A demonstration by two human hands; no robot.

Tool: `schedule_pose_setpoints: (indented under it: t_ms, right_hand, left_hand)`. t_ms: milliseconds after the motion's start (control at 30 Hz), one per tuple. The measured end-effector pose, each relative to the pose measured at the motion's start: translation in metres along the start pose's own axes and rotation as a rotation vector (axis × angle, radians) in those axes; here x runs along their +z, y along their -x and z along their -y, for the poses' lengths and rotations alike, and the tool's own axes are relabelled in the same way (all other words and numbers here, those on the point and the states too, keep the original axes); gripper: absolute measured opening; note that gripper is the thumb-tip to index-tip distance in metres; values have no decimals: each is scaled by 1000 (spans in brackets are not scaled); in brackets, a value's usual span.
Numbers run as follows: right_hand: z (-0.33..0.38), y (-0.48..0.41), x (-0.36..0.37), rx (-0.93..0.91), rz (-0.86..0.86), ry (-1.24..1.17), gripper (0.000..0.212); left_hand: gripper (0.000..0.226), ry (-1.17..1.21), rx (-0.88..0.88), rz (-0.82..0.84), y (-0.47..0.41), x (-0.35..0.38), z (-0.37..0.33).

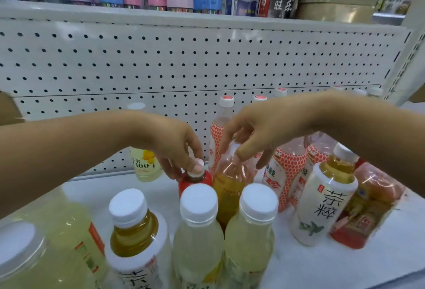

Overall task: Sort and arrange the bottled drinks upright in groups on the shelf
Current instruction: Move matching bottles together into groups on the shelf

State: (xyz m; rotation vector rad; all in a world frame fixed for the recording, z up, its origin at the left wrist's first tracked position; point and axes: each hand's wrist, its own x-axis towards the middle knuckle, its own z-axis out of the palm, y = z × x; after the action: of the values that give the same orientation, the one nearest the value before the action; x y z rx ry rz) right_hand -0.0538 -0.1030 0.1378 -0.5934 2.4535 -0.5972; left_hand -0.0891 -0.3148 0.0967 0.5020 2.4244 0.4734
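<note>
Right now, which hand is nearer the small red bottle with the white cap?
Left. The left hand pinches the cap of the small red bottle; the right hand holds the clear amber-filled plastic bottle beside it.

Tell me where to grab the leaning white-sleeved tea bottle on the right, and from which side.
Take the tea bottle at its neck under the white cap, coming from above and the front. It leans, honeycomb bottles crowd its left and a wrapped pack its right; only top and front look free.

Caps hidden, bottle cropped
The amber bottle (226, 187) has its cap under the right hand (259, 132); at 8 o'clock, a pale bottle (46, 242) runs off-frame.
</note>
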Motion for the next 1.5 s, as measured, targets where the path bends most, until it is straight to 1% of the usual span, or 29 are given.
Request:
schedule_pose_setpoints:
  t_ms: [33,100,167,267,367,467,567,633,700,800,867,933,1033,1100,1167,1267,1367,1433,1500]
  right_hand:
    - [-1,-1,3,18,-30,13,27]
    - [-3,-2,10,50,-71,27,35]
    - [-2,-2,15,78,-80,34,42]
    - [-1,-1,21,78,-126,34,45]
    - [2,2,26,72,-188,45,46]
    - [11,11,24,85,-321,80,57]
    - [24,23,16,71,-522,47,66]
    - [33,33,12,30,-661,-29,66]
    - [44,44,9,-38,-774,-78,67]
    - [62,56,3,-150,-912,-118,68]
    - [78,60,0,-235,-968,-137,72]
    - [95,60,-3,-326,-1010,-139,77]
    - [128,54,1,-469,-1032,-98,68]
    - [149,48,8,-554,-1030,-113,65]
    - [168,40,18,-628,-1015,-139,66]
    - [195,28,39,-748,-974,-171,64]
    - [222,24,65,-830,-909,-194,65]
    - [239,20,82,-839,-844,-175,65]
    - [255,13,100,-808,-758,-148,66]
  left_hand:
    - [26,-23,-2,-1,0,1,-2]
    - [22,-71,13,-24,0,4,-5]
    - [20,-146,39,-74,0,7,-6]
    - [20,-250,57,-172,-1,12,-5]
    - [21,-227,57,-249,7,8,-1]
    - [20,-168,77,-366,27,-5,-2]
    - [22,-99,105,-534,51,-17,-7]
    - [25,-21,128,-667,70,-23,-11]
    - [22,40,162,-820,92,-26,-13]
    - [20,167,182,-1052,128,-28,-14]
    - [19,243,168,-1199,156,-25,-10]
    - [12,323,164,-1342,185,-22,-3]
    - [9,401,131,-1547,231,-9,4]
    - [18,409,85,-1667,259,6,8]
    - [21,410,66,-1763,283,23,14]
    - [14,415,12,-1914,314,51,29]
    - [8,415,-96,-2013,341,80,52]
    - [13,409,-178,-2054,360,98,70]
    - [16,413,-251,-2083,375,113,89]
